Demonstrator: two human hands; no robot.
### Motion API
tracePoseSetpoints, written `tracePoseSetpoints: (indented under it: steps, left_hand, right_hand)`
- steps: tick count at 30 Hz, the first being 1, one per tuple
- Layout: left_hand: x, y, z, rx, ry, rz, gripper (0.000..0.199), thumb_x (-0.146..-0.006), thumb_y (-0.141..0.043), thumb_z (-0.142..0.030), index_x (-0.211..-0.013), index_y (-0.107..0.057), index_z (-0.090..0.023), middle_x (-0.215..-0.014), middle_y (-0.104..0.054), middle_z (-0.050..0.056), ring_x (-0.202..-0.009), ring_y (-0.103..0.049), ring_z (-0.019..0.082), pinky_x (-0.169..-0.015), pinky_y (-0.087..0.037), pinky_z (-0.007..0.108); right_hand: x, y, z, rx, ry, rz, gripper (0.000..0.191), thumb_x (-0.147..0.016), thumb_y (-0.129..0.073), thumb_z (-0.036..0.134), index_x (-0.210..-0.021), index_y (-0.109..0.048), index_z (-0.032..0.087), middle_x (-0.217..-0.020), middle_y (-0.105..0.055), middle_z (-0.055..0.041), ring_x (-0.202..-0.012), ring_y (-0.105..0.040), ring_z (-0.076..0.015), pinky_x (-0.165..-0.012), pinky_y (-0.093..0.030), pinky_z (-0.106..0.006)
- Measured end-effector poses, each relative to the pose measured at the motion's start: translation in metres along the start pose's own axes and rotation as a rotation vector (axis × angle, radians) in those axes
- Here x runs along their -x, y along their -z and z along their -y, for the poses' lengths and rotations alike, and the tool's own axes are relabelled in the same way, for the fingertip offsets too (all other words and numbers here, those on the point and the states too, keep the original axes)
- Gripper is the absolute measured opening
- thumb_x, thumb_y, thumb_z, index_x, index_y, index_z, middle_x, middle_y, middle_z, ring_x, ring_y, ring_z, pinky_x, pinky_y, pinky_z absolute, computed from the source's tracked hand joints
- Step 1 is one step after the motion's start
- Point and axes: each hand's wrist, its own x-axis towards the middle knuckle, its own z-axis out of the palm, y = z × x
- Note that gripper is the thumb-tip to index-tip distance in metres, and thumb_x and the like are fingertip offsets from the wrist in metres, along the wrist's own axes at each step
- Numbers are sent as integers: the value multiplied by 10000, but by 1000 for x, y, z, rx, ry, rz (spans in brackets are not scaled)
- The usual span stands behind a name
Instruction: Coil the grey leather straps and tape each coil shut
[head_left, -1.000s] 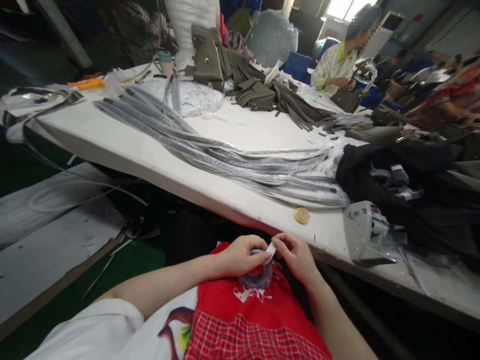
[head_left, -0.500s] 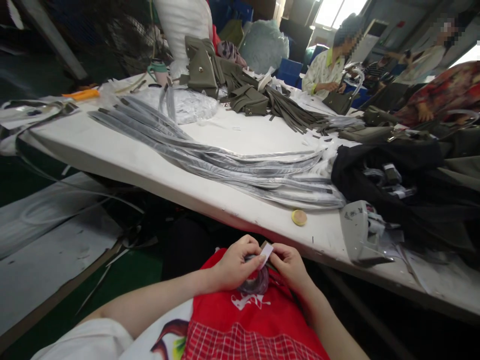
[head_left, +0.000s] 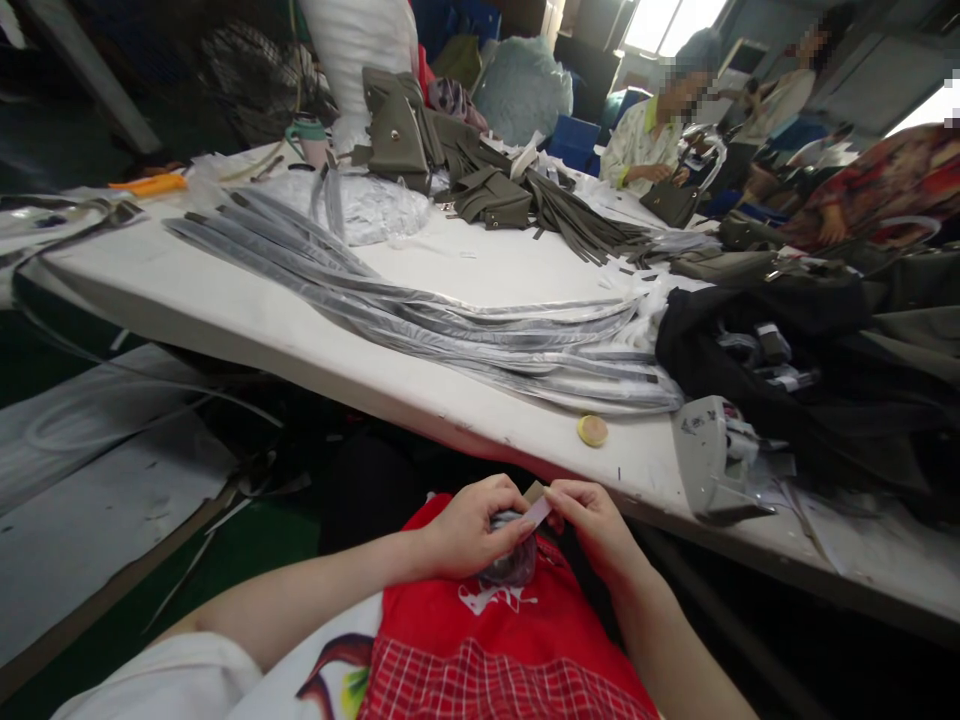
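In my lap, just below the table edge, my left hand (head_left: 472,530) is closed around a dark coil in clear plastic (head_left: 514,568). Its thumb presses on a small white strip (head_left: 537,513). The strip's upper end is pinched between the thumb and fingers of my right hand (head_left: 589,515). Behind the strip a small brown flat piece (head_left: 533,492) sticks up between the hands. My left fingers hide much of the coil, so its exact kind is unclear.
Long grey straps in clear plastic sleeves (head_left: 420,320) lie along the white table (head_left: 300,345). A tape dispenser (head_left: 712,460) and a round yellow-rimmed disc (head_left: 592,430) stand near its edge. Olive bags (head_left: 405,145) and dark cloth (head_left: 810,320) lie beyond; a co-worker (head_left: 637,150) handles a bag.
My right hand has shifted slightly up and right, with its fingertips now over the strip's upper end. The view has moved a little; the standing person at the back has changed position.
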Motion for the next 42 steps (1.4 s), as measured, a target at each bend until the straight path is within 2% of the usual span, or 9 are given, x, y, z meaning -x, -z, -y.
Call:
tracePoseSetpoints:
  steps: [5, 11, 20, 23, 27, 30, 35, 38, 42]
  left_hand:
    - [1, 4, -3, -6, -50, 27, 215, -899, -557, -325, -955, -696, -171, -906, -600, 56, -827, -587, 166, -762, -469, 270]
    - [2, 7, -1, -31, -133, 62, 166, -845, -623, -279, -953, -680, -167, -913, -584, 54, -838, -575, 169, -762, -476, 271]
    - [-1, 10, 2, -66, -170, 148, 208, -843, -658, -297, -1016, -665, -181, -978, -578, 62, -905, -574, 179, -798, -481, 271]
    - [-1, 12, -1, -63, -161, 148, 228, -828, -674, -320, -1003, -662, -174, -969, -576, 64, -902, -571, 187, -795, -477, 276]
    - [-2, 13, -6, -6, -150, 136, 225, -911, -551, -360, -958, -661, -170, -940, -576, 60, -879, -567, 182, -799, -468, 286]
    - [-3, 10, -6, -39, -112, 119, 150, -856, -627, -312, -914, -659, -178, -934, -581, 52, -877, -566, 186, -794, -468, 285]
    - [0, 7, 0, -92, -65, 125, 209, -775, -690, -190, -983, -672, -186, -971, -582, 49, -884, -579, 180, -794, -478, 273]
    - [1, 8, 2, -73, -52, 113, 245, -796, -687, -211, -1040, -674, -203, -1003, -576, 50, -910, -585, 176, -826, -481, 276]
    - [2, 8, 4, -64, -33, 103, 271, -803, -687, -211, -1074, -667, -217, -1039, -563, 53, -946, -584, 176, -864, -480, 283]
  right_hand:
    - [-2, 3, -7, -135, -142, 71, 393, -831, -675, 453, -611, -633, 130, -523, -537, 12, -492, -410, -83, -487, -268, -231]
    - [-2, 0, -10, -245, -293, 42, 361, -719, -770, 451, -610, -665, 123, -487, -569, 1, -427, -413, -73, -440, -245, -221]
    - [5, -2, -7, -249, -316, 56, 374, -719, -763, 467, -619, -648, 125, -507, -564, 7, -452, -407, -70, -469, -273, -217]
    - [9, -6, 0, -24, -197, 19, 404, -801, -676, 494, -610, -613, 144, -519, -535, 13, -477, -408, -87, -480, -289, -231]
    - [16, -14, 11, 418, 190, -158, 337, -903, -560, 398, -658, -615, 173, -633, -572, -12, -604, -504, -137, -583, -378, -266]
    - [18, -18, 14, 571, 357, -234, 279, -931, -522, 313, -701, -619, 189, -675, -581, -16, -643, -534, -147, -621, -403, -278]
    - [16, -10, 9, 586, 369, -303, 266, -945, -511, 290, -723, -625, 198, -696, -601, -18, -663, -563, -153, -628, -432, -279]
    - [13, -3, 2, 633, 371, -381, 169, -937, -528, 289, -943, -673, 203, -845, -656, -46, -771, -607, -180, -704, -479, -301]
    - [12, -5, -6, 754, 392, -294, 261, -920, -545, 248, -1163, -629, 204, -996, -675, -74, -873, -632, -199, -791, -515, -337]
